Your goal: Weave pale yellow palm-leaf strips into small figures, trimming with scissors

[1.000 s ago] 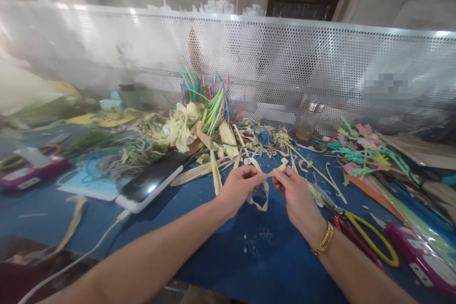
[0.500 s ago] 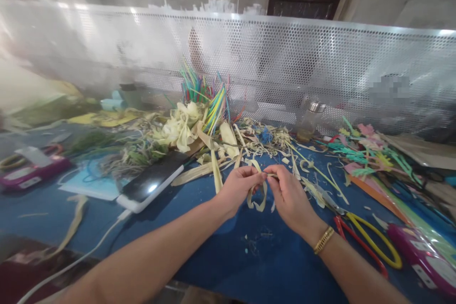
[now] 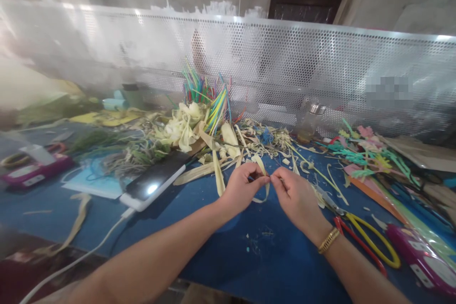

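strip: pale flat leaf strip [image 3: 262, 185], looped, mid-desk, just above surface
L hand [image 3: 242, 189]: grip pinched shut on strip
R hand [image 3: 298, 198]: fingertips pinched on strip end
desk [image 3: 228, 251]: blue, matte
near R: scissors [image 3: 370, 242], yellow/red loop handles

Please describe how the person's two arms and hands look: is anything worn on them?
Both forearms are bare, with no sleeves in view, and both hands are ungloved. The right hand has a gold-coloured bracelet of small links around the wrist. The left hand and its wrist carry nothing: no watch, no band. I cannot tell whether any fingers bear a ring; none shows clearly.
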Demonstrator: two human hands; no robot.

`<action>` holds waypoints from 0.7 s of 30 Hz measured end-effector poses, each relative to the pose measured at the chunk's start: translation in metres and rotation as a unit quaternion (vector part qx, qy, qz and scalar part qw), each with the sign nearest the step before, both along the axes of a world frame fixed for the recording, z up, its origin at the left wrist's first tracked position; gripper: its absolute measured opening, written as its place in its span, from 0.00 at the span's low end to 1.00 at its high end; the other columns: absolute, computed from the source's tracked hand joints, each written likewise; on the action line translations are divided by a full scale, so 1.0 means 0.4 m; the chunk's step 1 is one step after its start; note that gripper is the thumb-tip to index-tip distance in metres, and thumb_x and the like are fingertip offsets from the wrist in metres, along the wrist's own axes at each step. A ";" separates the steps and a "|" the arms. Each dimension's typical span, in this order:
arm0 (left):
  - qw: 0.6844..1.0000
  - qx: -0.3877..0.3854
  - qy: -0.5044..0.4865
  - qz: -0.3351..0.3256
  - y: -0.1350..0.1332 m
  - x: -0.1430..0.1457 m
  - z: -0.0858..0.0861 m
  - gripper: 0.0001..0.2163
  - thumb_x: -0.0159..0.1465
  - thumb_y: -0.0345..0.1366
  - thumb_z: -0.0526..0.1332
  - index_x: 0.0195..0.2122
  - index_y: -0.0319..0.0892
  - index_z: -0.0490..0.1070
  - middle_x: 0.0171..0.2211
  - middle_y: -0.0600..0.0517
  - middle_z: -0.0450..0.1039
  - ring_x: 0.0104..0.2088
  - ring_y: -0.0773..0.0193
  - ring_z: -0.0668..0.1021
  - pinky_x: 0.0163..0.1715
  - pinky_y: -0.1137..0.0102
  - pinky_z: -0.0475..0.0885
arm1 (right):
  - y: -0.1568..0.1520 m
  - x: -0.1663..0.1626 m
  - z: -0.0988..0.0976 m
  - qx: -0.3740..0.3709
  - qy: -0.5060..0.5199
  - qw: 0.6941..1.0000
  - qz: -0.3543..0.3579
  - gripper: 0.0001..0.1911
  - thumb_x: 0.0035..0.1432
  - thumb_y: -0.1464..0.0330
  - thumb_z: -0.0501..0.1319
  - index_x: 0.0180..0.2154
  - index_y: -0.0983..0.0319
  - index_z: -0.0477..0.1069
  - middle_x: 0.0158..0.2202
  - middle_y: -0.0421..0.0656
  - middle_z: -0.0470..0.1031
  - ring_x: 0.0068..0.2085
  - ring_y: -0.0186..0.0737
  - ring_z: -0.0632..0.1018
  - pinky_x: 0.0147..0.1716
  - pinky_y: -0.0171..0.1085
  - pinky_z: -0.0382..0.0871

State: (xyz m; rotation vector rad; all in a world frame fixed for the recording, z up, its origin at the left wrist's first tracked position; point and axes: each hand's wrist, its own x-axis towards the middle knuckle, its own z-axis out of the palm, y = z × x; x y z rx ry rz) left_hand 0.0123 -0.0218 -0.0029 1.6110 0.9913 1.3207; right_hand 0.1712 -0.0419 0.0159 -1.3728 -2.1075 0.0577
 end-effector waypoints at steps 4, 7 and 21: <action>0.999 0.007 0.042 0.004 0.000 -0.002 -0.003 0.09 0.56 0.38 0.63 0.24 0.39 0.70 0.23 0.54 0.68 0.25 0.69 0.67 0.25 0.73 0.60 | 0.010 0.003 -0.010 -0.023 0.038 0.999 0.021 0.10 0.63 0.66 0.50 0.31 0.60 0.65 0.26 0.39 0.69 0.27 0.35 0.68 0.27 0.35 0.55; 0.997 0.013 0.077 -0.001 0.003 -0.008 -0.005 0.10 0.57 0.39 0.62 0.24 0.39 0.71 0.24 0.53 0.69 0.26 0.68 0.68 0.26 0.73 0.61 | 0.016 0.007 -0.014 -0.024 0.049 0.998 0.038 0.08 0.63 0.68 0.51 0.31 0.60 0.65 0.27 0.39 0.69 0.28 0.36 0.68 0.28 0.35 0.56; 0.979 -0.178 -0.057 -0.079 0.000 -0.001 -0.004 0.16 0.53 0.46 0.65 0.21 0.40 0.64 0.16 0.58 0.60 0.18 0.73 0.60 0.18 0.75 0.52 | 0.026 0.007 -0.015 -0.023 0.116 0.991 0.055 0.11 0.62 0.66 0.53 0.28 0.60 0.66 0.27 0.40 0.68 0.29 0.36 0.68 0.30 0.36 0.59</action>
